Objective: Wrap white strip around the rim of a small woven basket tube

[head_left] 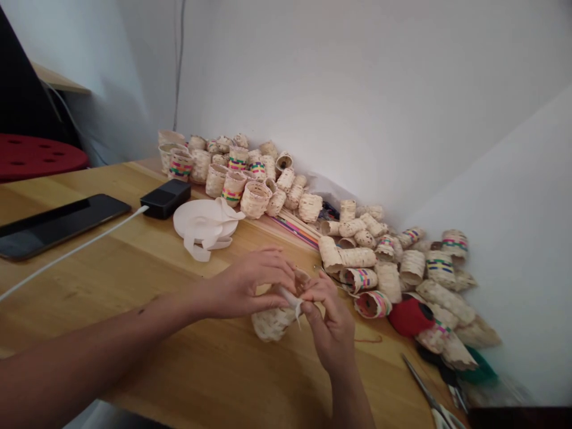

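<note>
- Left hand (257,283), one: I have thumb and fingertips closed on a white strip (291,299).
- Right hand (328,316), one: pinching the strip's end.
- Woven basket (270,325), pale: on the bench (201,363) — beneath both hands, partly hidden from me.
- White roll (190,217): beyond the left hand, loosely unwound.

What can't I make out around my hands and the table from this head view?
In the head view:
Held basket: much of its rim and upper side, hidden by the left hand and right hand.
White strip: how it meets the basket, hidden by fingers.
Scissors: handle ends, cut off by the bottom edge.
Phone: one end, cut off by the left edge.
</note>
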Action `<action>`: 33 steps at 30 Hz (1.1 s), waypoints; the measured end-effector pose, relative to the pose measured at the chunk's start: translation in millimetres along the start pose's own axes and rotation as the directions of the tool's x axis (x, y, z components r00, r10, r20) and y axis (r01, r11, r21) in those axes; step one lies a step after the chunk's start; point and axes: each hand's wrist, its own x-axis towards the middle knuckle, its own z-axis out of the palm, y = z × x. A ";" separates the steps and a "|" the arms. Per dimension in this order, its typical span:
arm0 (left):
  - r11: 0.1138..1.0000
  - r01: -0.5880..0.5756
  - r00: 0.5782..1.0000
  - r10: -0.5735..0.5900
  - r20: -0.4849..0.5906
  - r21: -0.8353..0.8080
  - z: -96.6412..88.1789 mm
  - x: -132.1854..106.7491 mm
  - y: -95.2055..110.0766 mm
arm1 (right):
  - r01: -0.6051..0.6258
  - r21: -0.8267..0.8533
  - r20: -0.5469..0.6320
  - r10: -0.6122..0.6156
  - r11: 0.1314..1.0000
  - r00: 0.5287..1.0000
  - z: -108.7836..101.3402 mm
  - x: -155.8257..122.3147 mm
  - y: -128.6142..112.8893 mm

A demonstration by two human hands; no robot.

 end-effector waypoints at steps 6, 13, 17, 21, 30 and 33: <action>0.989 0.035 0.987 -0.057 0.152 0.145 4.9 -0.6 -0.6 | 0.011 -0.057 0.077 -0.006 0.998 0.997 0.8 2.8 -0.4; 0.981 0.156 0.986 -0.161 0.039 0.115 14.1 -2.7 -3.5 | 0.017 -0.287 -0.192 -0.075 0.958 0.978 13.9 0.5 5.4; 0.976 0.219 0.975 -0.218 -0.037 0.015 19.5 -1.2 -3.7 | -0.128 -0.289 -0.346 0.021 0.949 0.938 17.8 -2.5 3.3; 0.940 0.330 0.937 -0.337 -0.090 -0.085 26.0 -0.8 -3.4 | -0.084 -0.254 -0.250 0.018 0.964 0.968 20.4 -2.7 1.9; 0.812 0.477 0.830 -0.542 -0.131 -0.337 32.8 -3.1 -3.8 | 0.052 -0.367 -0.181 -0.127 0.929 0.975 25.7 -3.8 4.0; 0.804 0.479 0.825 -0.549 -0.130 -0.353 35.3 -4.1 -5.1 | 0.049 -0.374 -0.218 -0.139 0.926 0.966 25.9 -3.7 2.1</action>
